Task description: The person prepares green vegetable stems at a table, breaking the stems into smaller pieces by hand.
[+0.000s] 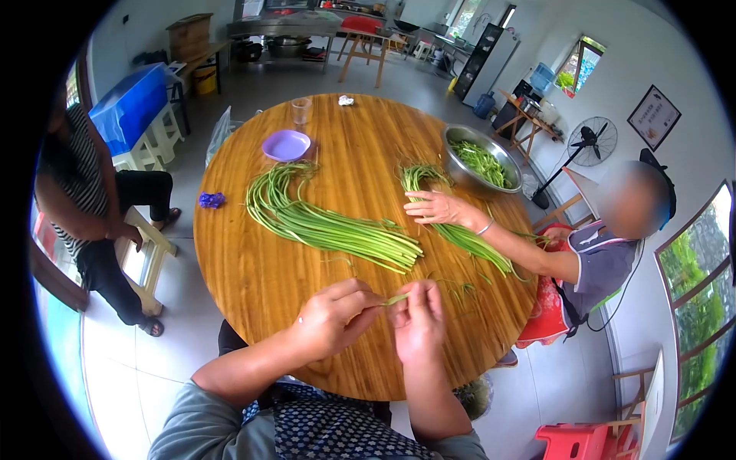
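Observation:
Near the front edge of the round table, my left hand (333, 316) and my right hand (418, 320) are close together with fingers pinched. Between them is a short green piece of garlic scape (395, 300), both hands gripping it. Beyond my hands lies a large bundle of long garlic scapes (337, 226), cut ends pointing toward me and thin tips curling away at the back left. A second bundle (479, 244) lies to the right, under another person's hand (441, 208). Small green scraps (461, 289) are scattered right of my hands.
On the wooden table (245, 284) stand a steel bowl (515, 180) of cut green pieces, a purple bowl (286, 146) and a clear cup (301, 111). A purple crumpled item (211, 200) lies left. One person sits right, another left. A red stool (571, 442) stands lower right.

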Tool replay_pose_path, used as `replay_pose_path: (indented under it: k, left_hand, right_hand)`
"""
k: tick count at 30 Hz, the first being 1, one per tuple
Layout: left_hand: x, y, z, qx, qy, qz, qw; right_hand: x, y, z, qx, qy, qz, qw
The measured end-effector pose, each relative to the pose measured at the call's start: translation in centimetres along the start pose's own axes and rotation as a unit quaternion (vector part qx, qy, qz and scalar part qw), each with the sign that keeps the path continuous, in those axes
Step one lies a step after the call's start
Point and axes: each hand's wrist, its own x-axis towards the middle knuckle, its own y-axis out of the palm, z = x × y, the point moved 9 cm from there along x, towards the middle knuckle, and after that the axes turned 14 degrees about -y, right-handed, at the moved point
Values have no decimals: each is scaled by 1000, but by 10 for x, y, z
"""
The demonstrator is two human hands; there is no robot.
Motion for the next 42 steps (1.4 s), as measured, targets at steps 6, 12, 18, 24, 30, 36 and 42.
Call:
replay_pose_path:
  k: [6, 12, 18, 24, 30, 36, 42]
  left_hand:
    - [-2, -15, 10, -71, -60, -2, 996]
    - [-13, -15, 45, -43, -153, 43, 986]
    - [-25, -13, 60, -27, -190, 58, 980]
    - [-20, -20, 41, -10, -141, 53, 989]
    - [-30, -23, 59, -14, -211, 35, 977]
    - [-43, 16, 43, 11, -90, 80, 993]
    - [-45, 34, -10, -55, -13, 151, 987]
  right_hand:
    - [32, -31, 11, 118, -4, 24, 993]
    - [5, -55, -26, 38, 157, 94, 982]
    - [101, -14, 24, -70, 52, 183, 979]
    - [282, -9, 153, -474, -290, -20, 831]
    - [89, 40, 28, -293, -198, 330, 875]
    - [-47, 35, 17, -452, -122, 315, 826]
    - [-82, -63, 75, -300, -106, 70, 945]
